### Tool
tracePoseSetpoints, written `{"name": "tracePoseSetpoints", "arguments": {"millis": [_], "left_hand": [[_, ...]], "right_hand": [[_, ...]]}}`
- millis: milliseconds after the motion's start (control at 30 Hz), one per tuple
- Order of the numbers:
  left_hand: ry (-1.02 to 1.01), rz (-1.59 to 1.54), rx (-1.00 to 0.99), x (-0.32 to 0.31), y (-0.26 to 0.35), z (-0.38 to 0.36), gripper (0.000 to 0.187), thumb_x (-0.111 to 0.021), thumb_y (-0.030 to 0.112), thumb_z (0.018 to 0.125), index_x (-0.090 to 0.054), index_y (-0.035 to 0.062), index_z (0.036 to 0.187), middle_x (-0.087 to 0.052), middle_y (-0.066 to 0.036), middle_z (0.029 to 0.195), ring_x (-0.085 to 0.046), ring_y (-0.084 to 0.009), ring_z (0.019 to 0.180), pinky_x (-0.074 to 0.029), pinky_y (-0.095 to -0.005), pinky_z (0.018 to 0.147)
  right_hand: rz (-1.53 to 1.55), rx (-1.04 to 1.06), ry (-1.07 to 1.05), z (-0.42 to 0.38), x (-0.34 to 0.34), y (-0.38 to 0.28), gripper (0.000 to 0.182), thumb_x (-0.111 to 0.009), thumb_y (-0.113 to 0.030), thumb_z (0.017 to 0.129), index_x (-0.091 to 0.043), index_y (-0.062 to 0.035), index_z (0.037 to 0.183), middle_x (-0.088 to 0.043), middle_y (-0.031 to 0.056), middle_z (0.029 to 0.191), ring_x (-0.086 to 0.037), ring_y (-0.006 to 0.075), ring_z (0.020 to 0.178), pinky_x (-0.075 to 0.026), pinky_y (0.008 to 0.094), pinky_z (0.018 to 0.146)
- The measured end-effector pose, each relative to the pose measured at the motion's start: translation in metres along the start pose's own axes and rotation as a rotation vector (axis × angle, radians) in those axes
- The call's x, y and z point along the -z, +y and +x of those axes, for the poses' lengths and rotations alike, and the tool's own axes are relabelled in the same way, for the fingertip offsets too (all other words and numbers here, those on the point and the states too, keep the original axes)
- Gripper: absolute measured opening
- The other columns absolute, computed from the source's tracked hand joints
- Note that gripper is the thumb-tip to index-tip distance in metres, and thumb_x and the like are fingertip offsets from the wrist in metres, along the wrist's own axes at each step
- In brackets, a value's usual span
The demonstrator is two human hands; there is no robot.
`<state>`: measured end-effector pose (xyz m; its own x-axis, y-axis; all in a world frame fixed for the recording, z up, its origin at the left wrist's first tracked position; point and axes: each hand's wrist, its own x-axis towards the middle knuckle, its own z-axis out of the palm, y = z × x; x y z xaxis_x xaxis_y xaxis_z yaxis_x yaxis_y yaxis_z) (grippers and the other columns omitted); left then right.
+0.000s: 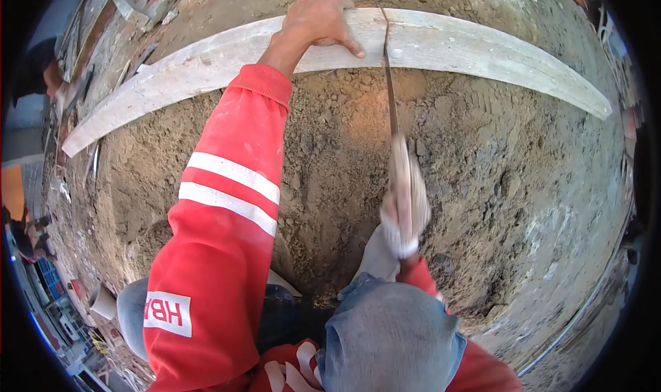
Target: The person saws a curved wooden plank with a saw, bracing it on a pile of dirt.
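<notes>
Your board (206,60) lies on the dirt (323,130) ahead of you, long axis left to right, ends bowed toward you in the view; your left hand (318,22) presses on it, left of the saw (391,92). Your right hand (405,209) is clenched round the saw's handle, blade pointing away from you and crossing the board. Motion blur obscures the right-hand fingers and handle; your left palm's underside is hidden.

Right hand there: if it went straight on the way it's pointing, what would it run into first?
Past the saw it holds, the right hand would probably meet the near edge of the pale board. How high the hand is above the ground is hard to judge.
</notes>
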<state>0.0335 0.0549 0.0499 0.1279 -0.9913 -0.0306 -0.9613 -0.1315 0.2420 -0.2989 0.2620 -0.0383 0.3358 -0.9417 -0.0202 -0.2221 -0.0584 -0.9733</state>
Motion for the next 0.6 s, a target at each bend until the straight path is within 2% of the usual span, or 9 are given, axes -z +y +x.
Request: {"name": "tracePoseSetpoints", "arguments": {"millis": [67, 167, 233, 300, 333, 433, 467, 500, 600], "left_hand": [[-0.050, -0.015, -0.002, -0.003, -0.001, 0.001, 0.109, -0.096, 0.059, 0.043, -0.066, 0.0176, 0.140, -0.079, -0.010, 0.092, -0.075, -0.0298, 0.096, -0.058, -0.0430, 0.091], [-0.054, -0.011, 0.000, 0.003, 0.003, 0.008, 0.111, -0.096, 0.059, 0.042, -0.066, 0.0167, 0.140, -0.079, -0.011, 0.098, -0.075, -0.0313, 0.099, -0.057, -0.0427, 0.094], [-0.045, -0.006, 0.017, 0.002, 0.002, 0.005, 0.112, -0.097, 0.060, 0.041, -0.066, 0.0164, 0.140, -0.079, -0.012, 0.103, -0.075, -0.0321, 0.102, -0.057, -0.0427, 0.095], [-0.093, -0.021, 0.034, 0.008, 0.010, 0.003, 0.113, -0.097, 0.060, 0.040, -0.067, 0.0165, 0.139, -0.079, -0.012, 0.104, -0.075, -0.0320, 0.103, -0.058, -0.0430, 0.095], [-0.141, -0.025, 0.067, 0.012, 0.010, 0.000, 0.113, -0.097, 0.061, 0.040, -0.067, 0.0165, 0.139, -0.079, -0.012, 0.105, -0.075, -0.0320, 0.103, -0.058, -0.0433, 0.095], [-0.020, 0.006, 0.001, 0.002, 0.000, 0.001, 0.112, -0.097, 0.061, 0.040, -0.067, 0.0161, 0.138, -0.079, -0.013, 0.106, -0.074, -0.0320, 0.104, -0.057, -0.0437, 0.095], [-0.024, 0.004, 0.005, 0.002, 0.001, -0.001, 0.112, -0.097, 0.061, 0.040, -0.067, 0.0161, 0.138, -0.079, -0.013, 0.106, -0.074, -0.0320, 0.104, -0.057, -0.0437, 0.095], [-0.014, 0.006, -0.005, 0.004, 0.002, 0.002, 0.112, -0.097, 0.060, 0.040, -0.068, 0.0158, 0.138, -0.079, -0.013, 0.106, -0.074, -0.0321, 0.104, -0.057, -0.0439, 0.096], [-0.048, -0.008, -0.008, 0.003, -0.005, 0.007, 0.102, -0.093, 0.062, 0.043, -0.071, 0.0139, 0.130, -0.077, -0.015, 0.112, -0.073, -0.0334, 0.106, -0.056, -0.0453, 0.094]], "right_hand": [[-0.466, 0.238, -0.048, -0.055, 0.028, 0.000, 0.064, -0.064, -0.019, 0.089, -0.050, -0.0021, 0.150, -0.051, 0.0240, 0.153, -0.048, 0.0423, 0.141, -0.039, 0.0452, 0.116], [-0.066, -0.117, -0.025, -0.038, 0.014, -0.002, 0.066, -0.063, -0.018, 0.087, -0.050, -0.0021, 0.150, -0.051, 0.0231, 0.153, -0.048, 0.0410, 0.141, -0.040, 0.0469, 0.115], [-0.264, 0.396, 0.068, 0.058, -0.015, -0.006, 0.072, -0.065, -0.013, 0.082, -0.049, -0.0026, 0.151, -0.053, 0.0230, 0.151, -0.053, 0.0417, 0.137, -0.045, 0.0474, 0.111], [-0.212, 0.380, 0.139, 0.136, -0.043, 0.022, 0.071, -0.068, -0.013, 0.083, -0.049, -0.0018, 0.151, -0.054, 0.0227, 0.150, -0.054, 0.0408, 0.136, -0.042, 0.0457, 0.115], [0.004, 0.404, 0.210, 0.150, -0.045, 0.004, 0.047, -0.064, -0.013, 0.102, -0.055, -0.0033, 0.147, -0.066, 0.0136, 0.135, -0.064, 0.0230, 0.116, -0.051, 0.0390, 0.100], [-0.339, 0.724, 0.272, 0.137, -0.029, -0.011, 0.047, -0.064, -0.012, 0.101, -0.056, -0.0033, 0.146, -0.066, 0.0133, 0.134, -0.065, 0.0244, 0.114, -0.051, 0.0397, 0.101], [-0.395, 0.610, 0.169, 0.110, -0.021, -0.038, 0.068, -0.063, -0.008, 0.085, -0.048, -0.0008, 0.151, -0.056, 0.0236, 0.147, -0.057, 0.0408, 0.132, -0.042, 0.0468, 0.115], [-0.249, 0.227, 0.084, 0.073, -0.021, -0.011, 0.067, -0.061, -0.010, 0.087, -0.047, -0.0018, 0.152, -0.054, 0.0245, 0.149, -0.055, 0.0418, 0.134, -0.040, 0.0479, 0.116], [-0.337, 0.176, -0.066, -0.024, 0.019, -0.013, 0.066, -0.060, -0.030, 0.095, -0.045, -0.0022, 0.154, -0.045, 0.0237, 0.157, -0.042, 0.0411, 0.147, -0.035, 0.0473, 0.120]]}}
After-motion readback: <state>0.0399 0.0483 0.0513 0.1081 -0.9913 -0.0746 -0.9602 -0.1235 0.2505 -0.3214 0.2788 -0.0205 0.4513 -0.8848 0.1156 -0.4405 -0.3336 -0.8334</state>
